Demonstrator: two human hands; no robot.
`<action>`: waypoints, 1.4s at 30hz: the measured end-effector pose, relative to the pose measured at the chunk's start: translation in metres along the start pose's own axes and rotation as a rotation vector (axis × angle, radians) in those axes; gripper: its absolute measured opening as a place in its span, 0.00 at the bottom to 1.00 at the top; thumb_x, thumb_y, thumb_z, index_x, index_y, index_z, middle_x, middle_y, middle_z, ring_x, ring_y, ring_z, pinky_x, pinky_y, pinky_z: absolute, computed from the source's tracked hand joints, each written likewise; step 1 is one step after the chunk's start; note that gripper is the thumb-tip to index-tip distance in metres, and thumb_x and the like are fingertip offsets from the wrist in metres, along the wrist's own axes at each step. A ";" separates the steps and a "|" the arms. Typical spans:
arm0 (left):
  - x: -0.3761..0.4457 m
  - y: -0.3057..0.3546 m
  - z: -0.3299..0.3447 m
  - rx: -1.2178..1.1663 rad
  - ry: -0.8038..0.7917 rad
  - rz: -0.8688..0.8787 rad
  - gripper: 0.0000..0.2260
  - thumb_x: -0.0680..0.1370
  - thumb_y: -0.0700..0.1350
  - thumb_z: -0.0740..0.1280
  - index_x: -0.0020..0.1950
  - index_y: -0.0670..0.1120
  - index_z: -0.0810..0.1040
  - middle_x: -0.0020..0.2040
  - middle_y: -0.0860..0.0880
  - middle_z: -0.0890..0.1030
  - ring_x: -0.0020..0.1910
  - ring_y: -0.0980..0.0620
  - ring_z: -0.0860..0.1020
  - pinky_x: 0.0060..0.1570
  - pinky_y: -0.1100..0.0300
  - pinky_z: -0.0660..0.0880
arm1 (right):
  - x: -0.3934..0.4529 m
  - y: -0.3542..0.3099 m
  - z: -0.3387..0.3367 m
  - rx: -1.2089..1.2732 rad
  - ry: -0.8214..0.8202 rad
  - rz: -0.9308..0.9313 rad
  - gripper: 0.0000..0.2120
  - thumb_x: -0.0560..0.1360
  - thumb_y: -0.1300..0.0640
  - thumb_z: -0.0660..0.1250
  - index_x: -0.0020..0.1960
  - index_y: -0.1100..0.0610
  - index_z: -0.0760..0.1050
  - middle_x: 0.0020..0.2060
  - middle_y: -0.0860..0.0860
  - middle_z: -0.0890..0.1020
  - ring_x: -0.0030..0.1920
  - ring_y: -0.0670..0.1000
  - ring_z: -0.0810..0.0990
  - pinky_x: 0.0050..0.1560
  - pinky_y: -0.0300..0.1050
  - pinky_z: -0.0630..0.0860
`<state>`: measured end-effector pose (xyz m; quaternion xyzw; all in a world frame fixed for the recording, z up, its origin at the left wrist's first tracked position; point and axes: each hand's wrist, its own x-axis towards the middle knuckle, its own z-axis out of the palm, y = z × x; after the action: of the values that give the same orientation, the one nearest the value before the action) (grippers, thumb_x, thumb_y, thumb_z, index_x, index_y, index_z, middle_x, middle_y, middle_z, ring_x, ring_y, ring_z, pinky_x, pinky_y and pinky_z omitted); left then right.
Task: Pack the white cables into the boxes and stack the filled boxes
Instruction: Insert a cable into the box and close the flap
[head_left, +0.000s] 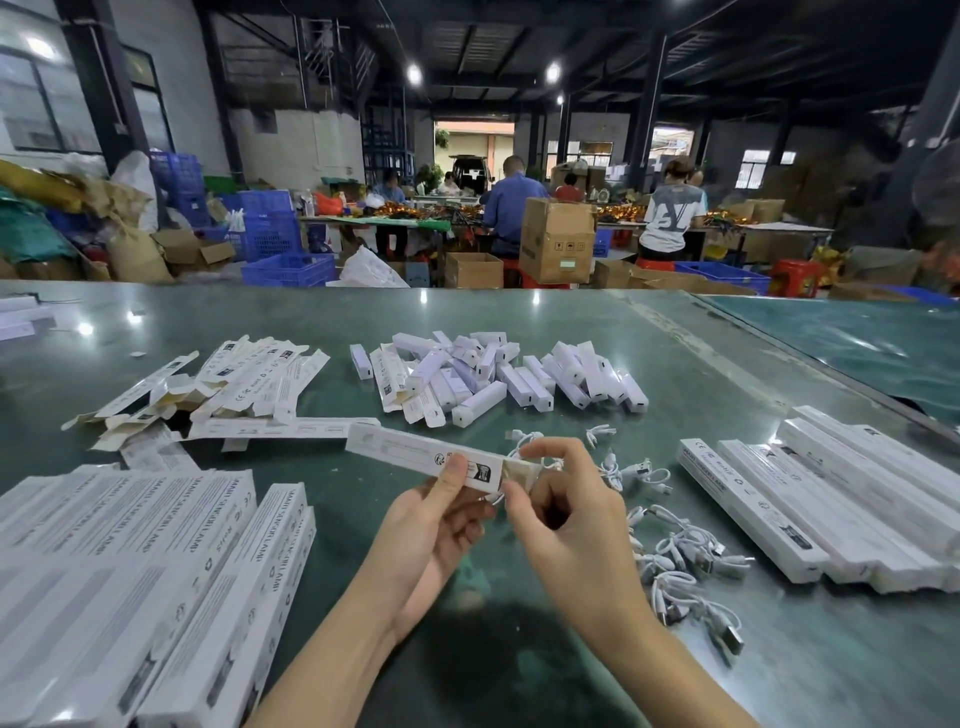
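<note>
Both hands (519, 514) pinch one box (423, 456) between stacked boxes (156, 545) and loose cables (685, 556)

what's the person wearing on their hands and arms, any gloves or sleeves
Nothing shows: the left hand and right hand are bare, without gloves, rings or a watch. Both forearms are uncovered down to the bottom edge of the picture, with no sleeve in view.
</note>
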<state>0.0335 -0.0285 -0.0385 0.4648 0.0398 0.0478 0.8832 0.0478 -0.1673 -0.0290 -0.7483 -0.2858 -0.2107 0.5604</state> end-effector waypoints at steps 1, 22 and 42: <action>0.000 0.000 -0.001 0.006 -0.001 0.005 0.20 0.72 0.51 0.69 0.54 0.36 0.80 0.43 0.42 0.84 0.34 0.54 0.79 0.32 0.65 0.75 | 0.000 -0.001 0.000 0.044 -0.013 0.008 0.10 0.75 0.63 0.69 0.51 0.51 0.72 0.23 0.46 0.67 0.26 0.44 0.65 0.30 0.35 0.63; -0.001 0.001 0.005 -0.023 0.007 -0.008 0.22 0.72 0.51 0.67 0.56 0.34 0.79 0.41 0.43 0.84 0.32 0.54 0.78 0.32 0.65 0.74 | 0.009 -0.001 -0.011 -0.058 0.029 -0.101 0.09 0.70 0.68 0.73 0.41 0.55 0.79 0.35 0.49 0.78 0.34 0.47 0.75 0.36 0.40 0.72; -0.001 0.002 0.001 -0.002 -0.004 0.054 0.17 0.73 0.50 0.67 0.53 0.37 0.79 0.40 0.44 0.84 0.33 0.54 0.80 0.34 0.65 0.76 | 0.009 0.004 -0.009 0.515 -0.169 0.386 0.06 0.75 0.62 0.68 0.51 0.63 0.80 0.35 0.50 0.81 0.34 0.48 0.76 0.34 0.38 0.73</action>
<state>0.0327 -0.0286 -0.0365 0.4647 0.0255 0.0708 0.8823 0.0576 -0.1752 -0.0234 -0.6372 -0.2282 0.0413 0.7350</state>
